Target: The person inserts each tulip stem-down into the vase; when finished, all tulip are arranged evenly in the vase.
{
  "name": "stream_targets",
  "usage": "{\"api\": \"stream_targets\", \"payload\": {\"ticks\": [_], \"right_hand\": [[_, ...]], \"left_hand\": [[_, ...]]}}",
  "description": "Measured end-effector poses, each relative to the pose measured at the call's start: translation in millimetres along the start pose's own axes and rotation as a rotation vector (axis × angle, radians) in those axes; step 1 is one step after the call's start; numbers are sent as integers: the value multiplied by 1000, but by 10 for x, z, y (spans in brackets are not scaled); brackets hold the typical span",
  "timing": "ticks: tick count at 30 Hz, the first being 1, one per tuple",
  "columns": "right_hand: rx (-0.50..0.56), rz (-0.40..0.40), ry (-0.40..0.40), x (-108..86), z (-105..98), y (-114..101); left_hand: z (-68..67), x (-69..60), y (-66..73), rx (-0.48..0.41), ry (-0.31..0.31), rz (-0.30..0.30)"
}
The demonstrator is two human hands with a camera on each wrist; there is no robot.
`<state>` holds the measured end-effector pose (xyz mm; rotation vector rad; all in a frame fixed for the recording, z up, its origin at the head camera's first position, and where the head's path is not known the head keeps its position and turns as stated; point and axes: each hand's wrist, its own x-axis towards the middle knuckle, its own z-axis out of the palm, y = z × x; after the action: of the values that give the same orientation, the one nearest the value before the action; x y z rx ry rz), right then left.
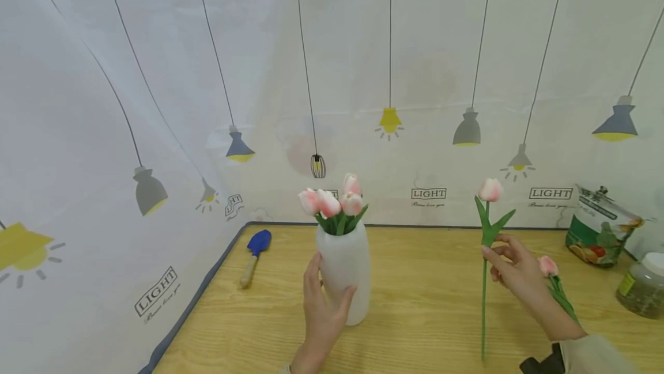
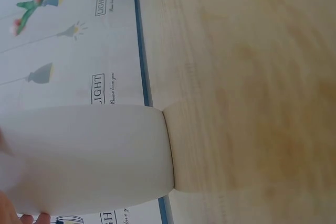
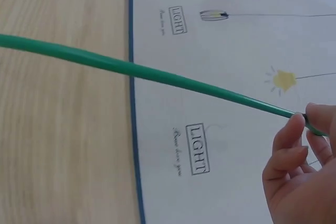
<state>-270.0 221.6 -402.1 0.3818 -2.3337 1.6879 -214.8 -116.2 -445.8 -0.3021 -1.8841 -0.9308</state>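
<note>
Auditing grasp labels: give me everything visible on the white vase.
The white vase is tall, smooth and ceramic-looking, its rounded body narrowing toward the base. It stands upright on the wooden table, near mid-view in the head camera. Four leafy pink-and-white tulips rise from its mouth. The left hand grips its near side. Its inside is hidden.

Your head camera looks forward and down over table [image 1: 425, 293] and backdrop [image 1: 353, 45]. Your wrist cameras sit close, views turned sideways: left on vase [image 2: 105, 150], right along green stem [image 3: 184, 82]. All three share table and backdrop.
</note>
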Motion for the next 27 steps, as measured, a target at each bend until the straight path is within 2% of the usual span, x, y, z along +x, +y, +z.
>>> {"api": "stream_targets", "payload": {"ticks": [4,10,12,16,19,22,27], "right_hand": [[90,-43,19,96,131,-258],[302,-111,18,282,340,-760],[343,-138,19,347,404,-929],[428,-240,-16,468,533,-1255],[475,-318,-46,517,619,-1484],[493,-369,-49,546,694,-1718],[506,-438,16,581,811,-2056]], "left_hand": [[13,-9,6,1,2,1],[6,-8,6,6,2,-15],[8,-7,5,-1,-2,-27],[3,4,6,-18,-18,-70],[-4,1,23,-28,-39,-110],[-12,4,35,-26,-48,-126],[-5,-8,21,-18,-41,-116]]}}
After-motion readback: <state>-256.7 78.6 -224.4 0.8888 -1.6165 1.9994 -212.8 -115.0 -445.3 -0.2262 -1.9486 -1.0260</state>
